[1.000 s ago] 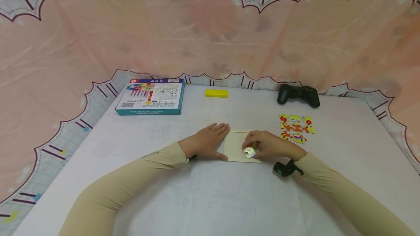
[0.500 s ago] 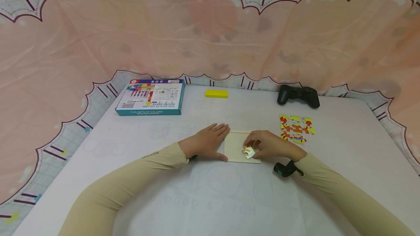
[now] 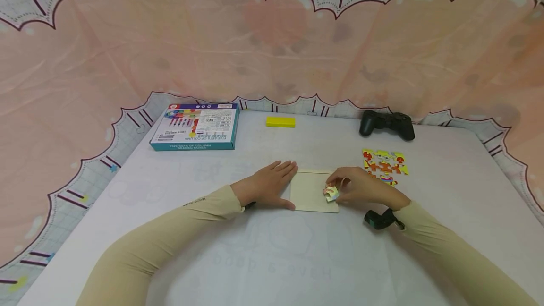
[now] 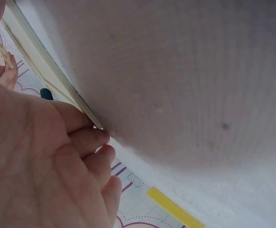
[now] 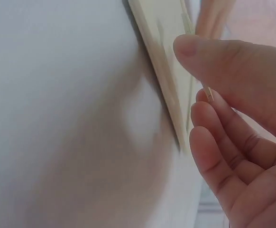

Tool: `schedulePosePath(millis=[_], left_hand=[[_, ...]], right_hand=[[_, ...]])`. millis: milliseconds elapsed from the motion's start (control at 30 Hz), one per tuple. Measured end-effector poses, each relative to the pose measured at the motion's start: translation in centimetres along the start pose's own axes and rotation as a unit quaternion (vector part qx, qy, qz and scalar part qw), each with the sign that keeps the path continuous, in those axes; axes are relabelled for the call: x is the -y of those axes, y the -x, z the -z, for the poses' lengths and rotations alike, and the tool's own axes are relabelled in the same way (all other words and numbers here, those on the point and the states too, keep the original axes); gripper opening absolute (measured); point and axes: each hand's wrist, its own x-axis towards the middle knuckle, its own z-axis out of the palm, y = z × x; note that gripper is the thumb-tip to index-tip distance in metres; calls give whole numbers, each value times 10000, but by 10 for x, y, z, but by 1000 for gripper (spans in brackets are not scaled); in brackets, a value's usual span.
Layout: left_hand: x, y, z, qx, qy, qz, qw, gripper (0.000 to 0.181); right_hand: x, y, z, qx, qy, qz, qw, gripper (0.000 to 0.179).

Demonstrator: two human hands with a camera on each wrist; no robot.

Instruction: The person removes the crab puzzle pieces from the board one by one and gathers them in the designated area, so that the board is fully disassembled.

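A pale, shallow-rimmed wooden puzzle board (image 3: 307,192) lies on the white table between the hands. My left hand (image 3: 272,183) rests against its left side, fingers fairly straight; in the left wrist view the fingertips (image 4: 97,137) meet the board's edge. Over the board's right part, my right hand (image 3: 363,188) pinches a colourful jigsaw piece (image 3: 331,193) between thumb and fingers, the piece tilted. That piece shows edge-on as a thin strip in the right wrist view. Several red and yellow jigsaw pieces (image 3: 384,167) lie grouped beyond the right hand, which overlaps their near edge.
A flat teal-and-white box (image 3: 195,126) lies at the back left. Behind the board sits a yellow block (image 3: 280,122), and a black game controller (image 3: 386,124) is at the back right. A patterned curtain (image 3: 272,46) hangs behind the table.
My right hand has shifted right and slightly away with the jigsaw piece, which has turned between the fingers. It now covers part of the grouped pieces. My left hand stays put.
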Motion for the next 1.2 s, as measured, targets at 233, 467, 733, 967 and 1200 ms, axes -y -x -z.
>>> schedulePosePath(millis=[233,467,733,967,1200], left_hand=[[0,-1,-2,-26,-17,-26,10000,104],[0,-1,-3,-47,-11,-30,10000,104],[0,0,-3,-26,11,-16,10000,103],[0,1,-1,-8,76,-22,10000,103],[1,0,-1,-32,72,-23,10000,103]], right_hand=[[-17,27,18,-500,327,-380,9975,38],[-40,60,43,-1054,657,-534,9908,41],[-70,92,64,-1134,830,-1316,9813,43],[-88,102,67,-983,625,-1866,9755,48],[-95,102,67,-789,504,-2044,9744,51]])
